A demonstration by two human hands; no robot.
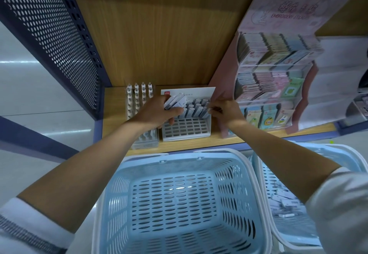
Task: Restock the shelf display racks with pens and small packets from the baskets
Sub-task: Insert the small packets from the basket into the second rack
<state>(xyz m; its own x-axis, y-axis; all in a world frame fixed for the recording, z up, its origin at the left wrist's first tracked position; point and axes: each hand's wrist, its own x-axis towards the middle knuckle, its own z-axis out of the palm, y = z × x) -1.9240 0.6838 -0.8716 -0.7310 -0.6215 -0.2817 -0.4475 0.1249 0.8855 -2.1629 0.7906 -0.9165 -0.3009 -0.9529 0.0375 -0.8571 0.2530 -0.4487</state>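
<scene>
Packets (pixel 175 101) look like light, stiff little card boxes with slick faces, so I'd pinch each by its narrow edges. My left grip (pixel 157 112) is curled round a bundle of them, three or four as far as I can count. My right grip (pixel 225 110) pinches a single one (pixel 210 111). Between the grips stands one slotted rack (pixel 186 128). Two baskets sit below them: the near basket (pixel 111 184) and the right basket (pixel 294 232), which holds loose packets too jumbled to count.
</scene>
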